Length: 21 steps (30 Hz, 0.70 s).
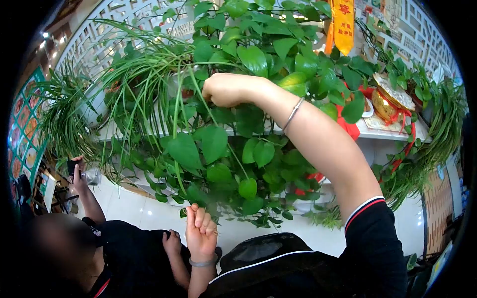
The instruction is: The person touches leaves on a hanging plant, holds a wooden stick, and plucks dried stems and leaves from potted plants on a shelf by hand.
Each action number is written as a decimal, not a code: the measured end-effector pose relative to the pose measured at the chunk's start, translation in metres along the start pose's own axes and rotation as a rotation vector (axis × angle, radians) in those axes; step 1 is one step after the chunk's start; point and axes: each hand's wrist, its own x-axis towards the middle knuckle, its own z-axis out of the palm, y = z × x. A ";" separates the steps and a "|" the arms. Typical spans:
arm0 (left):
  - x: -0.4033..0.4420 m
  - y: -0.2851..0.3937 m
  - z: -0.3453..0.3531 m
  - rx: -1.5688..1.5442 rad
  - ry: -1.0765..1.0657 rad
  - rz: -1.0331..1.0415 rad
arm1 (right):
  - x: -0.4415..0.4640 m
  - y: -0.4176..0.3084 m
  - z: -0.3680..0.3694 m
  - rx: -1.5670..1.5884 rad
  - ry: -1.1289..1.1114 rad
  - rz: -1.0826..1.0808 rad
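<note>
My right hand (222, 90) reaches over the broad-leaved vine (213, 144), its fingers curled at the base of long thin stems beside the spider plant (149, 74). What the fingertips grip is hidden behind the hand. Lower down, my left hand (201, 229) is raised below the hanging leaves, fingers folded together near the leaf tips. Whether something small is between those fingers cannot be made out. The vine spills over the edge of a white shelf (372, 133).
A person in a black shirt (134, 248) stands at lower left, holding a dark object (72, 166). Another spider plant (64, 114) is at far left. A golden pot (385, 105) with red ribbons sits right on the shelf. A yellow banner (343, 25) hangs above.
</note>
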 end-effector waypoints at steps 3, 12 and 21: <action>0.001 0.004 -0.006 0.003 0.017 0.001 | 0.013 0.021 0.003 -0.003 0.013 -0.063; 0.014 0.008 -0.019 -0.018 0.023 -0.067 | -0.023 0.043 0.042 -0.313 0.312 -0.011; 0.020 0.008 -0.015 -0.002 0.026 -0.106 | -0.019 0.051 0.053 -0.204 0.380 0.135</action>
